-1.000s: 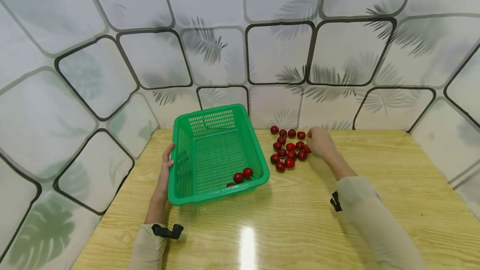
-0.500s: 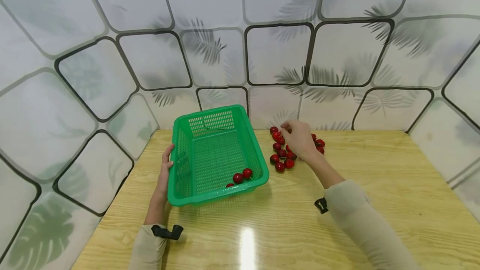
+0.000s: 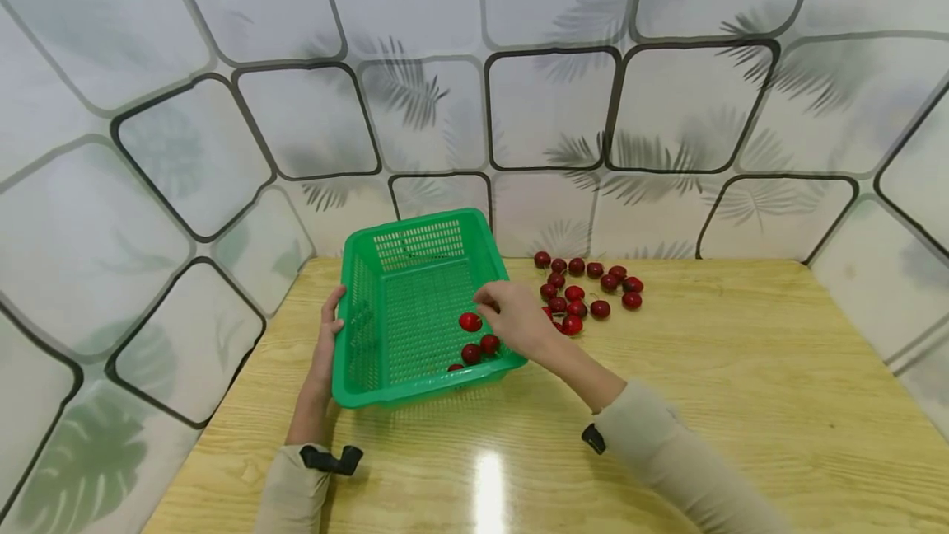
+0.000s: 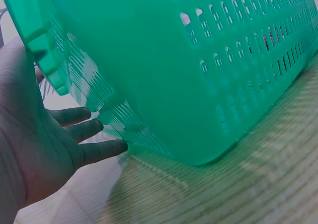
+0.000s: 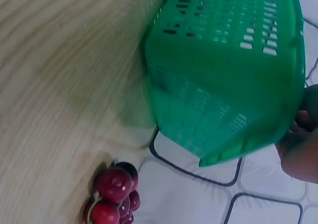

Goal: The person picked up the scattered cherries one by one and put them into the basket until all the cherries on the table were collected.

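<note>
My right hand [image 3: 513, 318] is over the right side of the green plastic basket [image 3: 430, 295], thumb and fingers pinched together. From its fingertips hangs a red cherry [image 3: 470, 321], close above the basket floor. Two dark red cherries [image 3: 471, 353] lie in the near right corner, and a third [image 3: 455, 367] is partly hidden by the near rim. My left hand [image 3: 324, 344] rests against the basket's left side. In the left wrist view its fingers [image 4: 102, 152] stretch out straight along the outer wall, below the rim.
Several loose cherries [image 3: 577, 309] are spread on the wooden table [image 3: 667, 419] right of the basket; the right hand partly covers the nearest ones. A patterned wall covering [image 3: 552, 105] rises behind the table's back edge.
From the cherries on the table, my right hand has moved left and now hangs over the basket with a cherry at its fingertips. The left hand and basket have stayed in place.
</note>
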A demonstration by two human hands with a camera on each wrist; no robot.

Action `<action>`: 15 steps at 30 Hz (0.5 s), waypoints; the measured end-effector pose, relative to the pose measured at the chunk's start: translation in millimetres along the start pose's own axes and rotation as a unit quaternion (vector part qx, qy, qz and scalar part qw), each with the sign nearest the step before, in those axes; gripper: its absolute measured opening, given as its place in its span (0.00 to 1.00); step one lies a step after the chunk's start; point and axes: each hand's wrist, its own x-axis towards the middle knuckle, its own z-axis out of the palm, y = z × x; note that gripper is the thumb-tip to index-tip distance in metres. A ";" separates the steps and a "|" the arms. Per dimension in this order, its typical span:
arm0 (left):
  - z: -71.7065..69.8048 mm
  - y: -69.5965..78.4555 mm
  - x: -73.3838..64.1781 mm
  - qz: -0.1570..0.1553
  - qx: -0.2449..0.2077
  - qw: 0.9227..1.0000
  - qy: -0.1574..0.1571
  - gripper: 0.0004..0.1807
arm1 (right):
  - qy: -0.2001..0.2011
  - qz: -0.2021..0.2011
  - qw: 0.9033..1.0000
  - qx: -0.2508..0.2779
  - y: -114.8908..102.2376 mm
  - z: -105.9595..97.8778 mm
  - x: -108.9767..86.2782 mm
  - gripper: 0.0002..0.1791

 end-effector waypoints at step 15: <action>1.2 -0.5 -0.2 -0.003 0.000 1.000 0.005 0.31 | -0.165 0.010 0.986 -0.017 -3.6 28.7 7.5 0.04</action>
